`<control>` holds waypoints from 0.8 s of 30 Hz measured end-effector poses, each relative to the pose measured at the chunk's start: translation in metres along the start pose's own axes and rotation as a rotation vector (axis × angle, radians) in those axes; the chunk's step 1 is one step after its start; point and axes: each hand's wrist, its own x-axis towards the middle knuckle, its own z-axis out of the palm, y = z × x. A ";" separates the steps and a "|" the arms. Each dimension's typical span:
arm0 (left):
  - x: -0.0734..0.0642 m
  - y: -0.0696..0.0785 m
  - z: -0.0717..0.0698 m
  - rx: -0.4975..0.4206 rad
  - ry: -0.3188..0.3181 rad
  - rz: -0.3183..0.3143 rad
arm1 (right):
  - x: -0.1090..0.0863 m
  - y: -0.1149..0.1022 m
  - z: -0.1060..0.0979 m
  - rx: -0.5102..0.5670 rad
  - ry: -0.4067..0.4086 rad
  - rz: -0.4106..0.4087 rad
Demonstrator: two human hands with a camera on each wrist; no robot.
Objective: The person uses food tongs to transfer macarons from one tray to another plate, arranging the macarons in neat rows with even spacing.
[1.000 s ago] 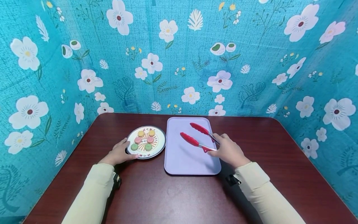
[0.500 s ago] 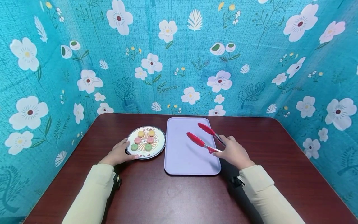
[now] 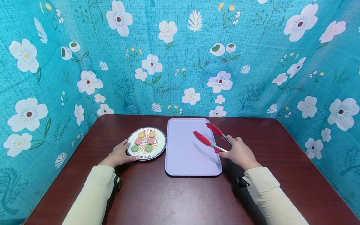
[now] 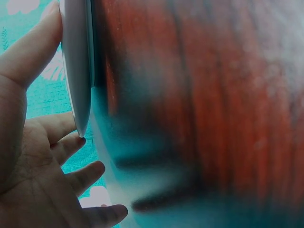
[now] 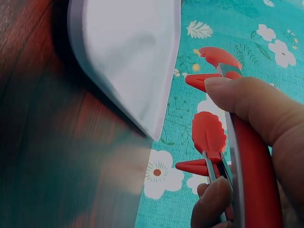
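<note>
In the head view, my left hand (image 3: 120, 154) holds the near left rim of a round patterned plate (image 3: 161, 142) between thumb and fingers. Yellow macarons (image 3: 141, 135), pink macarons (image 3: 151, 141) and green macarons (image 3: 134, 147) lie on it in pairs. The left wrist view has the thumb (image 4: 35, 52) against the plate's side, with the lower fingers spread apart. My right hand (image 3: 239, 153) grips red-tipped metal tongs (image 3: 202, 138), their two heads standing apart with nothing between them. They hover over the right part of a lilac tray (image 3: 180, 164).
The tray lies right beside the plate on a dark red-brown table (image 3: 180, 200). A turquoise floral cloth (image 3: 174, 78) hangs close behind the table and along both sides.
My right hand has moved to the right with the tongs, carrying their heads toward the tray's right edge. The left hand, plate and macarons stay where they were.
</note>
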 end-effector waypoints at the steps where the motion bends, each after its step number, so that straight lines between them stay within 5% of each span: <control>1: 0.000 0.000 0.000 0.000 0.000 -0.001 | 0.000 0.001 -0.001 0.001 0.001 0.005; 24: 0.001 -0.002 0.000 -0.005 0.000 0.008 | 0.000 0.027 -0.009 0.030 0.006 0.095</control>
